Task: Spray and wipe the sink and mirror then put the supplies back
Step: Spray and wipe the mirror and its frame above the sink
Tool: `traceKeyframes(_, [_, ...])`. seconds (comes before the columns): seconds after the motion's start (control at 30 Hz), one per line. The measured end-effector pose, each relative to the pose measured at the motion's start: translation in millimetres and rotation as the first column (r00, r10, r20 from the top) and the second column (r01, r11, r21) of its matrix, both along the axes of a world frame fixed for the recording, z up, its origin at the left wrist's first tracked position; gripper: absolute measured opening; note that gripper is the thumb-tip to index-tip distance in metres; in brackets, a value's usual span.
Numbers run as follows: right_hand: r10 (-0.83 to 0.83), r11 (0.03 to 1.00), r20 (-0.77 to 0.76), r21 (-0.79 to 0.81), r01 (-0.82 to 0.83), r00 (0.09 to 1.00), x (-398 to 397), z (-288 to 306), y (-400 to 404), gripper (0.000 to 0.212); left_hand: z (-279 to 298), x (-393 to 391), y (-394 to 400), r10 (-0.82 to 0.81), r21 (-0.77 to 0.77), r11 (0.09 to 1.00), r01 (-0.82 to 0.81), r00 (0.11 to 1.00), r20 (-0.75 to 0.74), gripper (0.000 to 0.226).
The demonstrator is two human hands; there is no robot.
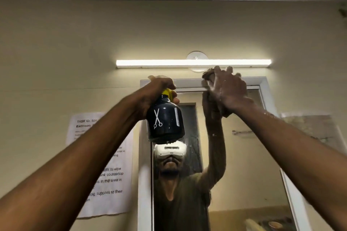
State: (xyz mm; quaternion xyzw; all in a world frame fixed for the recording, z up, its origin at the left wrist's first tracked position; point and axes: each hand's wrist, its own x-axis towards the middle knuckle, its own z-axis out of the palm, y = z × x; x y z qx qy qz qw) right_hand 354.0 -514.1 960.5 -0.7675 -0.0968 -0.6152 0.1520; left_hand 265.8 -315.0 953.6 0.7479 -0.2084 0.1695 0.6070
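Note:
A white-framed mirror (249, 155) hangs on the beige wall in front of me. My left hand (159, 88) grips the yellow neck of a dark spray bottle (165, 120) printed with white scissors and a comb, held up before the mirror's top left. My right hand (227, 90), wet with foam, presses a brown cloth (208, 75) against the top of the mirror and its frame. Most of the cloth is hidden under my hand. The sink is out of view.
A lit tube lamp (193, 62) runs along the wall just above the mirror frame. A printed task sheet (105, 165) is taped to the wall left of the mirror. Another paper (309, 125) hangs at the right.

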Motion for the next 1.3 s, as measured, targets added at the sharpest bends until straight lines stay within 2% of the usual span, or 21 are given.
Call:
traceKeyframes(0.07, [-0.004, 0.998, -0.014, 0.068, 0.005, 1.000, 3.3, 0.4, -10.3, 0.052, 0.8, 3.1, -2.9, -0.044, -0.014, 0.999, 0.044, 0.999, 0.003, 0.024])
traceKeyframes(0.2, [-0.046, 0.973, -0.026, 0.227, 0.051, 0.999, 4.1, 0.2, -13.7, 0.048, 3.3, 10.4, 2.1, -0.061, 0.004, 0.998, 0.061, 0.998, 0.010, 0.033])
traceKeyframes(0.27, [-0.053, 0.979, -0.014, 0.197, 0.055, 0.998, 0.3, -1.3, 0.5, 0.049, 4.1, 13.1, 5.7, -0.053, 0.012, 0.999, 0.053, 0.999, 0.011, 0.035])
traceKeyframes(0.37, [0.039, 0.997, -0.010, 0.065, -0.038, 0.999, -6.3, -1.9, 33.0, 0.051, 7.0, 15.7, 7.3, -0.044, 0.001, 0.999, 0.044, 0.999, 0.018, 0.033])
traceKeyframes(0.53, [0.210, 0.977, -0.065, -0.027, -0.212, 0.975, -13.2, 9.5, 50.3, 0.048, 6.4, 14.0, -8.5, 0.018, -0.059, 0.998, -0.014, 0.998, 0.062, 0.014])
traceKeyframes(0.63, [0.155, 0.988, -0.086, -0.008, -0.156, 0.984, -7.5, 11.1, 19.4, 0.050, 6.3, 16.2, -10.9, -0.026, -0.079, 0.996, 0.031, 0.998, 0.054, 0.020])
traceKeyframes(0.77, [0.017, 0.992, -0.074, 0.123, -0.008, 0.997, 7.6, 3.7, -39.6, 0.050, 4.3, 13.8, -17.3, -0.043, -0.005, 0.999, 0.043, 0.999, 0.029, 0.020])
traceKeyframes(0.87, [-0.032, 0.987, -0.101, 0.156, 0.047, 0.994, 13.7, 3.0, -66.1, 0.050, 4.0, 15.5, -28.5, -0.066, -0.001, 0.998, 0.066, 0.997, 0.040, 0.023])
traceKeyframes(1.03, [0.011, 0.990, -0.055, 0.138, -0.004, 0.998, 16.9, 2.7, -58.7, 0.049, -1.2, 23.9, -64.7, -0.095, 0.046, 0.995, 0.093, 0.994, 0.057, 0.024])
traceKeyframes(1.2, [0.122, 0.991, -0.043, -0.045, -0.124, 0.992, 12.9, 1.1, -47.3, 0.050, -1.9, 35.0, -110.8, -0.062, 0.034, 0.998, 0.060, 0.995, 0.079, 0.013])
traceKeyframes(1.3, [0.113, 0.993, -0.037, -0.034, -0.114, 0.993, 20.3, 1.6, -66.4, 0.049, 2.6, 42.4, -131.0, -0.093, 0.008, 0.996, 0.093, 0.992, 0.082, 0.015])
